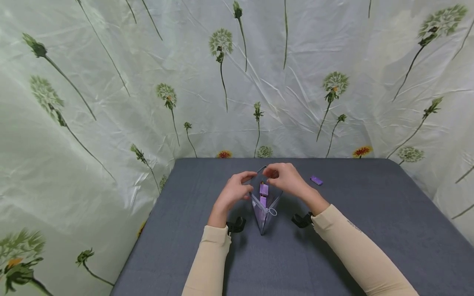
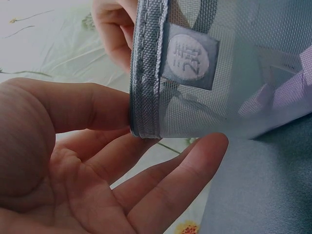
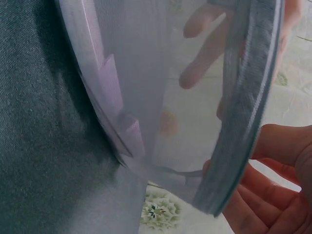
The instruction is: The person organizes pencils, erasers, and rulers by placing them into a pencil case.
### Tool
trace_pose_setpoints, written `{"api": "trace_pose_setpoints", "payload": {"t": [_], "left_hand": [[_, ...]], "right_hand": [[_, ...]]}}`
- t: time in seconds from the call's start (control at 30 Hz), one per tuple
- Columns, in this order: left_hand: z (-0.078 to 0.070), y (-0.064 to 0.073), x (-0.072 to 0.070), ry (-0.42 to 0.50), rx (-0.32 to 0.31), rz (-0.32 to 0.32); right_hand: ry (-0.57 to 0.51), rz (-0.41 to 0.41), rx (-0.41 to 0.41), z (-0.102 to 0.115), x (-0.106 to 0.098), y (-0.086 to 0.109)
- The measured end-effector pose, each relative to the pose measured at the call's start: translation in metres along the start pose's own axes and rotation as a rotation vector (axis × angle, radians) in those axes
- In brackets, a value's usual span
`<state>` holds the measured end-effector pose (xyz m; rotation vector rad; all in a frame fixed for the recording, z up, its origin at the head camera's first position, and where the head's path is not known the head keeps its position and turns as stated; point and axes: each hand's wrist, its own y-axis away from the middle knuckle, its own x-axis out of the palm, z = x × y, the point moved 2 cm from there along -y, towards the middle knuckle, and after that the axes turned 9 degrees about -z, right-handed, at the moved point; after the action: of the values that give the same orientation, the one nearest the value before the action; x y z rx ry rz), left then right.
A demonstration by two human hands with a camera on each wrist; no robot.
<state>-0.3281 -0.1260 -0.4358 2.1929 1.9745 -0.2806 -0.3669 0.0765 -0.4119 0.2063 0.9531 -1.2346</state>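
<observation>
A translucent grey mesh zipper pouch (image 1: 261, 225) stands upright on the table with its mouth spread. Small purple wrapped pieces (image 1: 263, 190) lie inside it, showing faintly through the mesh in both wrist views. My left hand (image 1: 235, 189) pinches the zipper edge (image 2: 146, 73) between thumb and forefinger, its other fingers extended under the pouch side. Opposite it, my right hand (image 1: 286, 177) grips the other edge of the mouth, thumb on one side and fingers on the other. A square fabric label (image 2: 190, 56) is sewn below the zipper. The ring-shaped zipper pull (image 1: 272, 211) hangs at the near end.
One small purple packet (image 1: 316, 180) lies on the dark grey table (image 1: 355, 230), beyond and right of the right hand. Behind the table hangs a pale curtain (image 1: 277, 82) printed with dandelions. Black wrist-worn cameras (image 1: 237, 225) sit below both hands.
</observation>
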Motion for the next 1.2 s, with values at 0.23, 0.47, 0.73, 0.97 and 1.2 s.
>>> {"api": "trace_pose_setpoints", "payload": {"t": [0.23, 0.47, 0.73, 0.97, 1.2], "left_hand": [[0.000, -0.002, 0.000, 0.011, 0.002, -0.010], [0.000, -0.002, 0.001, -0.013, -0.003, -0.014], [-0.001, 0.001, 0.000, -0.015, -0.007, -0.011], [0.001, 0.001, 0.000, -0.026, -0.005, -0.007], [0.003, 0.000, 0.002, -0.009, 0.001, -0.009]], "right_hand": [[0.014, -0.117, -0.012, -0.003, -0.023, 0.002], [0.001, -0.203, 0.042, -0.018, -0.055, 0.005], [0.033, -0.276, 0.130, -0.049, -0.078, 0.008], [0.060, -0.289, 0.187, -0.073, -0.080, 0.012], [0.127, -0.260, 0.244, -0.099, -0.078, 0.016]]}}
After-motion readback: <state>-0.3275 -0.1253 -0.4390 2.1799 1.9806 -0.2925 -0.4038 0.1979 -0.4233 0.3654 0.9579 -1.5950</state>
